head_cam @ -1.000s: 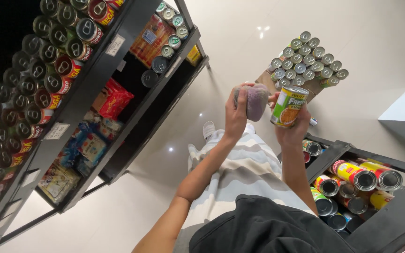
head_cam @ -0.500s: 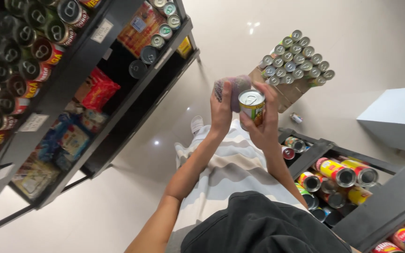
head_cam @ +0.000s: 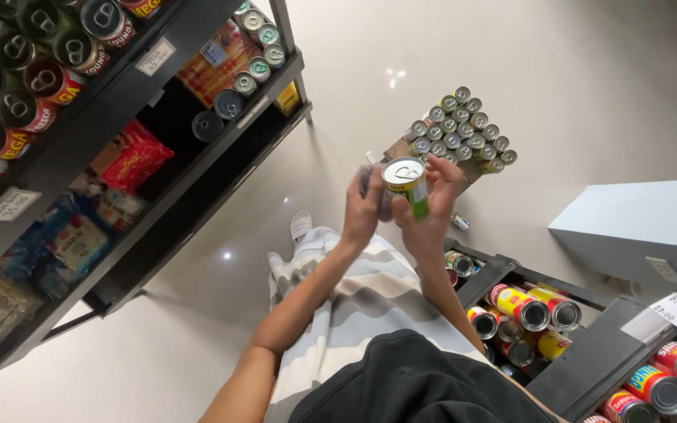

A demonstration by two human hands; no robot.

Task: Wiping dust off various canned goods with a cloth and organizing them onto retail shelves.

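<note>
Both hands have dropped lower. The right hand wraps its fingers around a green can, upright, top facing up. The left hand presses a purple cloth against it. A box of cans sits on the floor behind.

A green-and-yellow labelled tin can with a silver pull-ring lid stands upright, held mid-air.

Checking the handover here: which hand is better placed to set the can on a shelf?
Probably the right hand: its fingers wrap the green-labelled can, while the left hand holds a cloth.
</note>
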